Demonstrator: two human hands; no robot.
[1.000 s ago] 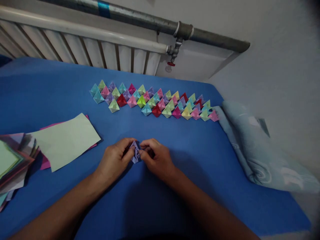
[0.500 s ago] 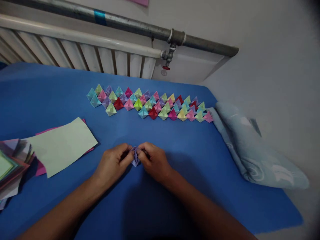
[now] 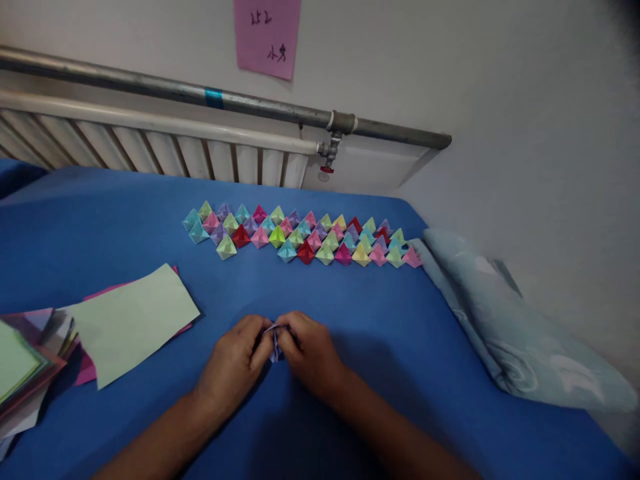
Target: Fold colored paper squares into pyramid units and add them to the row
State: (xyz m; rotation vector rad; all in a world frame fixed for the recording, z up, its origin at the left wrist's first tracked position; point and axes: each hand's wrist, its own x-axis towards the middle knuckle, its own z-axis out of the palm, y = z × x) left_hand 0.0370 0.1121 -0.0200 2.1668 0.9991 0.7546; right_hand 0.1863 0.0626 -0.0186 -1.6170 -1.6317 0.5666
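A small lilac folded-paper piece (image 3: 274,341), only partly formed, was pinched at lower centre of the frame between the left hand (image 3: 235,363) and the right hand (image 3: 311,353), both closed narrowly on it just above the blue cloth-covered table (image 3: 350,320). Its final shape could not be told. Above centre, a long band of finished multicoloured paper pyramids (image 3: 300,237) was laid out, so many units were judged complete. At left, a pale green paper sheet (image 3: 133,320) and a stack of coloured paper squares (image 3: 25,360) were left unfolded.
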